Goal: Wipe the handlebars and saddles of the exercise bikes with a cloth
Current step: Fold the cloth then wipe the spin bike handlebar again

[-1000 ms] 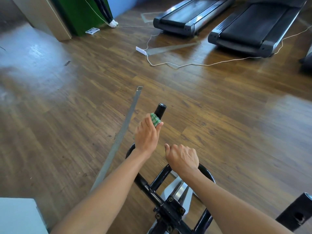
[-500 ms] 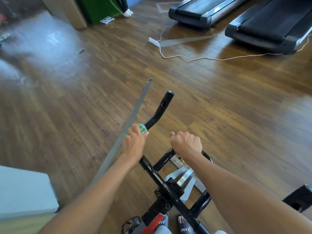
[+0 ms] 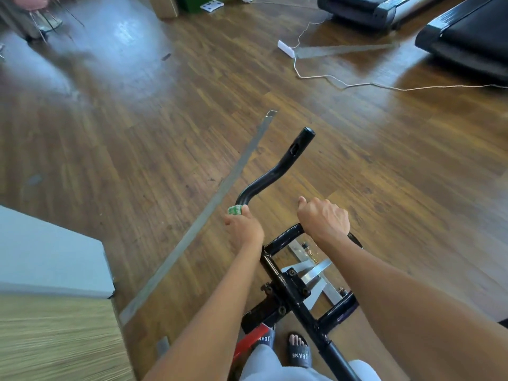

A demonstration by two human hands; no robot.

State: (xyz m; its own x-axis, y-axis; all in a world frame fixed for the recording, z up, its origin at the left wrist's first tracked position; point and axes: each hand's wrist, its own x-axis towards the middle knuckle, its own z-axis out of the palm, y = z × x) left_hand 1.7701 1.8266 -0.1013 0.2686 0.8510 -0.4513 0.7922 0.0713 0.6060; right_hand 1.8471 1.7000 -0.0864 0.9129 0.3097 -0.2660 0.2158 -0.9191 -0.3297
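Handlebar [image 3: 277,171], lower centre of the frame, gets its wipe: the left hand [image 3: 243,229], wrapped round a green cloth [image 3: 234,210], has slid from the bar's tip down to its bend. The right hand [image 3: 323,220] grips the centre loop [image 3: 283,237]. This horn looks nearly done; saddles remain.

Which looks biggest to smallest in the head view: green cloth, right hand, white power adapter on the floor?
1. right hand
2. green cloth, mostly hidden in the left hand
3. white power adapter

The last two look close; the adapter lies much farther away, so the ranking is unsure.
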